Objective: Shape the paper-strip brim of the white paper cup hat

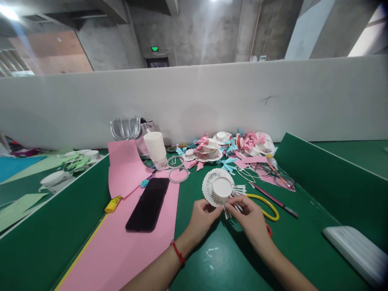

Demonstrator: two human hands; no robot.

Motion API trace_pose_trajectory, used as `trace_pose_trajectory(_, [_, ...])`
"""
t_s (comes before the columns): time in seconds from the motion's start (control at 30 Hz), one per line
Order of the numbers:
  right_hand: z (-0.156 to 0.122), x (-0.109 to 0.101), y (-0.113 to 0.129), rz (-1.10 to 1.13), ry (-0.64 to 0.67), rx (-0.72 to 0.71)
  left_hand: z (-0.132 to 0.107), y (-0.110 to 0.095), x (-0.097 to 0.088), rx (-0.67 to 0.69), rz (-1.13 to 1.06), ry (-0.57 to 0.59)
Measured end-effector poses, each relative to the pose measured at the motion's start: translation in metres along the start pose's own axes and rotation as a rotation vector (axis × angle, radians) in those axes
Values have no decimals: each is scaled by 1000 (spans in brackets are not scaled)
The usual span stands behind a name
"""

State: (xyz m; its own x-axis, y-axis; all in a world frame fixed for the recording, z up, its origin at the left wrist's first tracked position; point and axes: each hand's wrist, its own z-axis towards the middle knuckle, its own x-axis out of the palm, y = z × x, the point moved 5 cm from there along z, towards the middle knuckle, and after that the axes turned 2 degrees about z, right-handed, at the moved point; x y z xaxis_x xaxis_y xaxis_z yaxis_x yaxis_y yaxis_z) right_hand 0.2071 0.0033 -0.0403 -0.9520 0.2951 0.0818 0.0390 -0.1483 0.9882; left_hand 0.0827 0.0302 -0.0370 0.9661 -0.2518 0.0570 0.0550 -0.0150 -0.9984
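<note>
In front of me is a white paper cup [222, 187] with its round base facing up. Its wall is cut into narrow strips; most are folded round into a scalloped rim, while several on the right and lower right stick out loose. My left hand [205, 217] pinches the rim at the lower left. The fingers of my right hand [249, 216] close on the strips at the lower right. Beyond the cup lie finished-looking cut cups [209, 152] among pink and blue paper bows. A yellow loop handle [274, 214] shows beside my right hand, partly hidden by it.
To the left, a black phone [148, 205] rests on pink paper [91, 258]. A stack of paper cups [155, 146] stands behind it, near a silver bag [125, 128]. A dark red pen [274, 199] and glasses [283, 180] lie right. Green dividers [327, 182] flank the desk.
</note>
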Motion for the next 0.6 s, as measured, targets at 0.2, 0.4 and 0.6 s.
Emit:
trace_pose_trajectory(0.2, [-1, 1, -3, 81, 7, 6, 2, 3, 0, 10, -2, 16])
trace_pose_trajectory(0.4, [0, 0, -4, 70, -13, 6, 3, 4, 1, 17, -43, 30])
trace_pose_trajectory(0.6, [0, -2, -2, 39, -45, -14, 1, 2, 0, -5, -43, 20])
